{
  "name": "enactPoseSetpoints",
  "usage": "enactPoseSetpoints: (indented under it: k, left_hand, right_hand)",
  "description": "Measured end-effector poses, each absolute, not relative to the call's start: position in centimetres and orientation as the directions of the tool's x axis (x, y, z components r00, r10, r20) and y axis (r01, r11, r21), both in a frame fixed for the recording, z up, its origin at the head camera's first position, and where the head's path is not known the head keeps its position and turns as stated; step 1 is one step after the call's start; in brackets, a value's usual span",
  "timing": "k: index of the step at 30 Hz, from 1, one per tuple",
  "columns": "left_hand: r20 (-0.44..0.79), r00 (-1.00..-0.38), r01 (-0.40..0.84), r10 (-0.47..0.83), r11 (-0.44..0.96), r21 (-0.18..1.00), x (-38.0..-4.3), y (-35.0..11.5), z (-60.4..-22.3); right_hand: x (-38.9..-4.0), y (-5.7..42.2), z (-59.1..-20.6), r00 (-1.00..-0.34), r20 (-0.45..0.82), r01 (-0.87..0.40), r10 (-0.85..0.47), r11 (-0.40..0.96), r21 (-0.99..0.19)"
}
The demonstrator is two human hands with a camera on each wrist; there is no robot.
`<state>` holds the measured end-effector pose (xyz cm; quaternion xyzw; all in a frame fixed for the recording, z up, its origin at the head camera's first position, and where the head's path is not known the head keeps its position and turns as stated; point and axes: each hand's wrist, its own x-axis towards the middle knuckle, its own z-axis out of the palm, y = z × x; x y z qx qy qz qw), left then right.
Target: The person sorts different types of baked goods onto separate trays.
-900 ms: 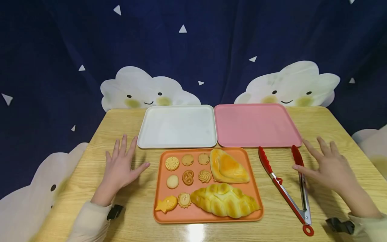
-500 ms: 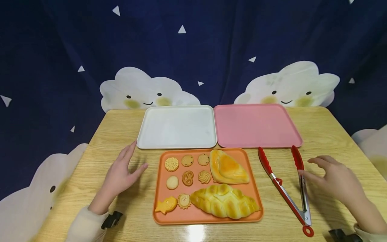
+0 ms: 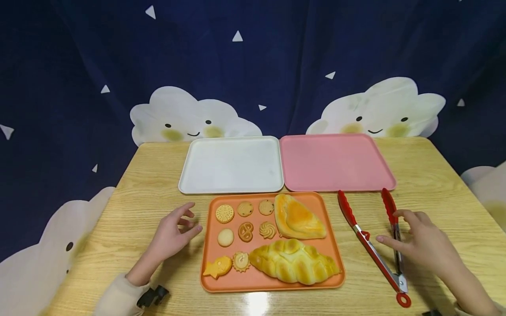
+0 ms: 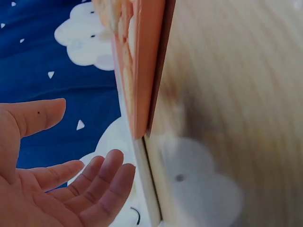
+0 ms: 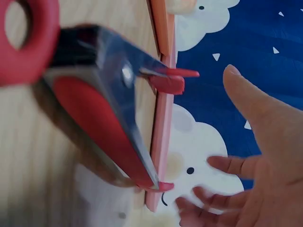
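My left hand (image 3: pixel 172 233) hovers left of the orange tray (image 3: pixel 272 286), fingers relaxed and slightly bent, holding nothing. Over the right arm of the red-and-silver tongs (image 3: pixel 375 252) is my right hand (image 3: pixel 427 241), thumb and fingers spread apart. The right wrist view shows a gap between that hand and the tongs (image 5: pixel 106 113), which lie spread on the table. On the orange tray sit a braided bread (image 3: pixel 294 262), a folded pastry (image 3: pixel 298 217), a fish-shaped cookie (image 3: pixel 218 267), a pretzel cookie (image 3: pixel 245 231) and several round cookies (image 3: pixel 225 213).
A white tray (image 3: pixel 233 166) and a pink tray (image 3: pixel 336 162) lie side by side at the back of the wooden table (image 3: pixel 154 175). Behind it hangs a dark blue curtain (image 3: pixel 272 52) with clouds and triangles.
Both hands begin with fingers spread wide. The left hand has turned and its fingers have bent, moving toward the orange tray. The right hand has come down and over the tongs' right arm.
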<state>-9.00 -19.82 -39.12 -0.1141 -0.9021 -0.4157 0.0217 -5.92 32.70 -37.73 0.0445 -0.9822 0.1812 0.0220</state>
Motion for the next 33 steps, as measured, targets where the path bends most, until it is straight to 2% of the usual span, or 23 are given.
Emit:
enactPoseSetpoints:
  k: [4,8,21,28,33]
  left_hand:
    - [0.081,-0.974,0.201,0.213,0.640,0.742,-8.8,-19.4,-39.5]
    - [0.008,-0.968,0.171,0.249,0.639,0.750,-8.7,-19.1,-39.6]
    - [-0.113,-0.941,0.141,0.318,0.675,0.724,-8.8,-19.1,-39.9]
    - [-0.152,-0.910,0.166,0.386,0.673,0.721,-9.1,-19.2,-40.0]
    - [-0.154,-0.906,0.174,0.394,0.680,0.713,-9.3,-19.0,-40.2]
  right_hand:
    - [-5.9,32.4,-38.6,-0.996,-0.061,-0.035,-0.061,0.930,-0.366]
    - [-5.9,32.0,-39.2,-0.992,-0.115,-0.013,-0.058,0.932,-0.362]
    - [-5.6,31.4,-40.0,-0.978,-0.184,-0.053,-0.096,0.973,-0.226]
    - [-5.6,31.3,-39.8,-0.980,-0.192,0.012,-0.048,0.954,-0.301]
    - [-5.4,32.2,-39.8,-0.986,-0.155,0.000,-0.055,0.944,-0.331]
